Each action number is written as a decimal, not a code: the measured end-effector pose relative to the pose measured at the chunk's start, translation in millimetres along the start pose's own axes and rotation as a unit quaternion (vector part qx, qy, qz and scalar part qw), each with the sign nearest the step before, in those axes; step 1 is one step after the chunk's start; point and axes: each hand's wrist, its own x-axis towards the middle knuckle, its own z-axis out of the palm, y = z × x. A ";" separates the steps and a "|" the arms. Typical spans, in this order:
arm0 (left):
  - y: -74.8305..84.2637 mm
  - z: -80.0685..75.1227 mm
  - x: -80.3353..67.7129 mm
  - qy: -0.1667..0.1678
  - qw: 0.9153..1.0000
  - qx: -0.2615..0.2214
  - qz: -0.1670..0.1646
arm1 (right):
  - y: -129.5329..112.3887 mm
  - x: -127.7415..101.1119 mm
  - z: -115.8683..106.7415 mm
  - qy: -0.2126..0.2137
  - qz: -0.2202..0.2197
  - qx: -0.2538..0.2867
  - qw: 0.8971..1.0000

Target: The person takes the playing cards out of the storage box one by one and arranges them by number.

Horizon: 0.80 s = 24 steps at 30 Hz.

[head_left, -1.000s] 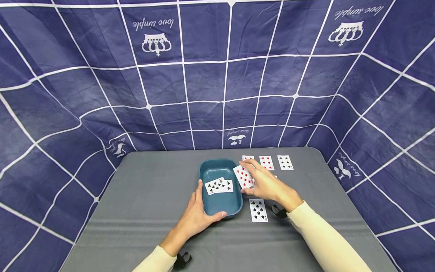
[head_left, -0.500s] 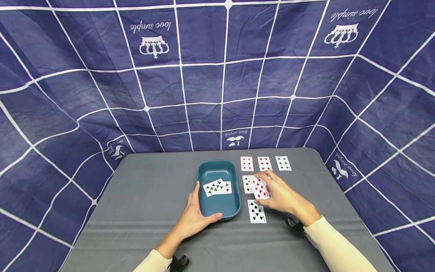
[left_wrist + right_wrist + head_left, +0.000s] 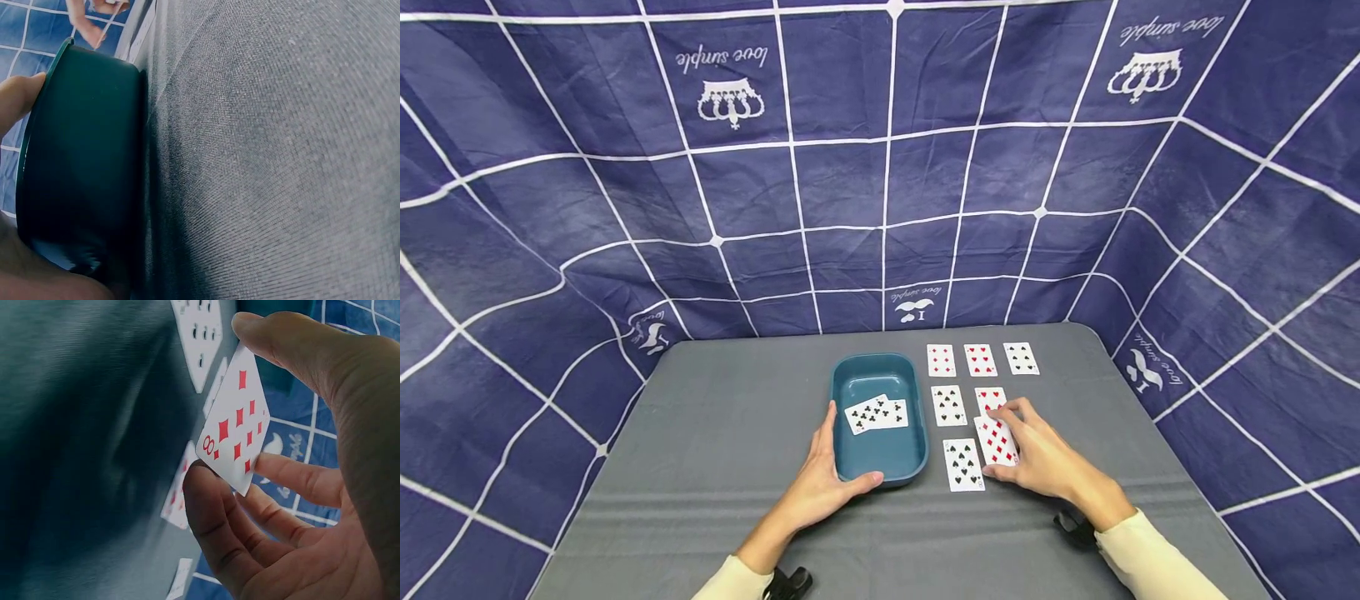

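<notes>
The right hand (image 3: 1047,454) pinches a playing card, the eight of diamonds (image 3: 237,425), between thumb and fingertips. This card is tilted above the table, just below a hearts card (image 3: 990,397) that it partly overlaps in the head view. Beside it on the left lies a spades card (image 3: 963,465). My left hand (image 3: 822,477) holds a blue-green plastic box (image 3: 880,468) at its near left corner, fingers along the left side and thumb at the near rim. Inside the box are two overlapping clubs cards (image 3: 891,414).
At the back of the grey table (image 3: 737,417) lie a diamonds card (image 3: 941,361), a hearts card (image 3: 981,360) and a spades card (image 3: 1021,358) in a row. Another spades card (image 3: 949,406) lies below them. A blue checked cloth (image 3: 842,183) surrounds the table's back and sides.
The right hand has carried the eight of diamonds rightward and nearer, from beside the box to right of the near spades card. Cards it covered now show. The left hand stays at the box.
</notes>
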 end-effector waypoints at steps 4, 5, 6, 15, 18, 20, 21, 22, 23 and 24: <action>-1.8 0.2 -0.1 -0.001 1.000 0.000 -0.001 | 1.9 -9.8 1.4 -0.014 0.028 -0.003 1.000; -2.0 0.3 0.1 -0.001 1.000 0.000 0.000 | 2.0 -11.9 1.4 -0.019 0.036 -0.006 0.999; -2.5 0.4 0.5 0.000 1.000 -0.001 0.003 | 2.5 -13.8 1.6 -0.025 0.045 -0.008 0.999; -2.2 -3.5 2.8 0.000 1.000 -0.003 0.009 | 5.6 -22.2 3.1 -0.059 0.082 -0.013 0.995; -1.7 -3.6 2.3 -0.001 1.000 -0.003 0.008 | 5.3 -24.7 3.5 -0.063 0.084 -0.013 0.994; -1.6 -3.2 1.8 -0.001 1.000 -0.004 0.008 | 4.8 -26.2 3.7 -0.064 0.085 -0.014 0.994; -1.6 -3.0 1.5 -0.001 1.000 -0.005 0.008 | 4.7 -26.9 3.8 -0.064 0.086 -0.014 0.994; -1.7 -2.7 1.2 -0.001 1.000 -0.006 0.008 | 4.6 -27.4 3.8 -0.064 0.087 -0.015 0.994; -1.8 -2.4 1.0 -0.002 1.000 -0.007 0.009 | 4.6 -28.0 3.9 -0.064 0.089 -0.015 0.994; -2.2 -2.1 0.6 -0.001 1.000 -0.008 0.009 | 4.2 -28.5 4.0 -0.064 0.090 -0.014 0.994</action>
